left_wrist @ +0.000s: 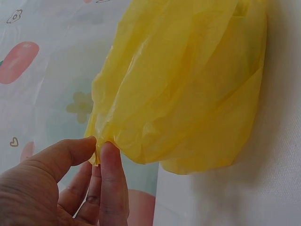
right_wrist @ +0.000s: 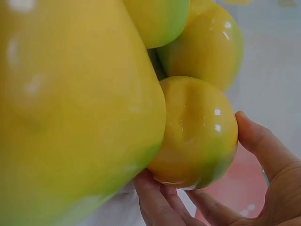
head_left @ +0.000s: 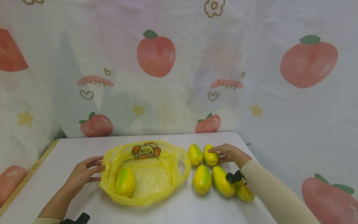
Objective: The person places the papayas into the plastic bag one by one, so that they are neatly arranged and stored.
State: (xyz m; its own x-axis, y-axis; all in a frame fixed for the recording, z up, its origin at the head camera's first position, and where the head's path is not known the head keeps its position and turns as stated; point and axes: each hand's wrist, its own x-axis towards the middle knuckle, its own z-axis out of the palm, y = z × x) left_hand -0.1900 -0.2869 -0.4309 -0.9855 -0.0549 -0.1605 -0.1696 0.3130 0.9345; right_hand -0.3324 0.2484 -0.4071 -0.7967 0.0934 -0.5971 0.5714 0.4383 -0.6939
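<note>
A yellow plastic bag (head_left: 156, 196) with a cartoon print lies with its mouth spread wide on the table, one yellow-green mango (head_left: 125, 183) inside at its left. My left hand (head_left: 84, 174) pinches the bag's left rim between thumb and fingers; the left wrist view shows the gathered film (left_wrist: 178, 94) at the fingertips. To the right of the bag, my right hand (head_left: 227, 153) holds a mango (head_left: 210, 156) in the back row, thumb on one side and fingers on the other. That same mango (right_wrist: 195, 132) appears between thumb and fingers in the right wrist view.
Beside the held fruit stands another mango (head_left: 195, 154). In front lie a mango (head_left: 202, 179), a tilted mango (head_left: 222, 181) and one mango (head_left: 245, 192) partly hidden by the right wrist camera (head_left: 235, 177). A fruit-print curtain (head_left: 179, 102) hangs behind the white table (head_left: 179, 214).
</note>
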